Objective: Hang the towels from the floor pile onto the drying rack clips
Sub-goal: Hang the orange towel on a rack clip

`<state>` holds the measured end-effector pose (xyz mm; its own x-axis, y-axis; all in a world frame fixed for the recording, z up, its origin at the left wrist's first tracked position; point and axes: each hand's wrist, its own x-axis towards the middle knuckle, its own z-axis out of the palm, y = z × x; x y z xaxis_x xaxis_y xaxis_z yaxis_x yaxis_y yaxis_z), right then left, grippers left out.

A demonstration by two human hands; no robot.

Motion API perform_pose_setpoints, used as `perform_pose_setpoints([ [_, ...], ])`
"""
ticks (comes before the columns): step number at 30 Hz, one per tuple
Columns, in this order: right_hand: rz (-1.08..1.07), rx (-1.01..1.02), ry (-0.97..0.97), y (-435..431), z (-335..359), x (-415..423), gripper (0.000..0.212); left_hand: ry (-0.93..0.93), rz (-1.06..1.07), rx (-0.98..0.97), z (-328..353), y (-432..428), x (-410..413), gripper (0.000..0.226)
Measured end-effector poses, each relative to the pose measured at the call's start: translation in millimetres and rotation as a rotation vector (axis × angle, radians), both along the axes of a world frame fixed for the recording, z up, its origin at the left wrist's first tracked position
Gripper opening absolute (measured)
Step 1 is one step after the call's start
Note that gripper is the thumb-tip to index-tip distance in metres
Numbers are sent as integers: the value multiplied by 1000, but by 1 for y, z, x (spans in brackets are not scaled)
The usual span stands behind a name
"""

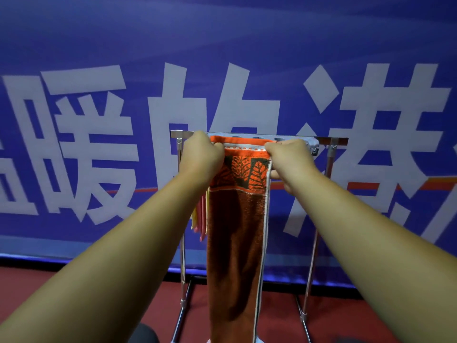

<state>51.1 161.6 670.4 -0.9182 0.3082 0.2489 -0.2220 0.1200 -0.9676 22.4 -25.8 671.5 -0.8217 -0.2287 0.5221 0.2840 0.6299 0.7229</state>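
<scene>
Head view showed left hand and right hand pinching the orange towel by its top corners at the drying rack; limp, soft, probably light, best gripped along the hem.

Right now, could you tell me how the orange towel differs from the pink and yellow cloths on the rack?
The orange towel is dark orange with a leaf band and white edging; the pink and yellow cloths look plain. The orange towel hangs much lower than the pink and yellow cloths. The left hand and right hand grip the orange towel's top edge; neither holds the cloths. Both hang at the top bar of the drying rack.
</scene>
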Motion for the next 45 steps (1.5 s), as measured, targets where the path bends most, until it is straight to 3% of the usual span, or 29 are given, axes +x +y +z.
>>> perform_pose_setpoints([
  [5, -120, 168, 49, -15, -16, -17, 11, 58, -39, 45, -16, 13, 14, 4],
  [9, -115, 294, 48, -31, -19, -5, 28, 116, -77, -27, -26, 21, 18, 24],
  [12, -23, 237, 41, -33, -25, -12, 33, 105, -147, -8, -28, 27, 20, 22],
  [19, 69, 33, 34, -27, -28, -15, 18, 59, -309, -4, -27, 35, 33, 17],
  [23, 89, 5, 49, -20, -30, -24, 22, 28, -390, 125, -28, 34, 45, 38],
  [27, 112, 1, 79, -17, -28, -22, 21, 39, -475, 279, -28, 34, 52, 39],
  [30, 140, -70, 96, -18, -25, -24, 16, 94, -465, 239, -26, 35, 54, 25],
  [39, 128, -268, 17, -24, -26, -24, 17, 99, -340, 221, -29, 32, 45, 33],
  [45, 126, -256, -8, -26, -30, -25, 15, 64, -401, 134, -36, 35, 52, 42],
])
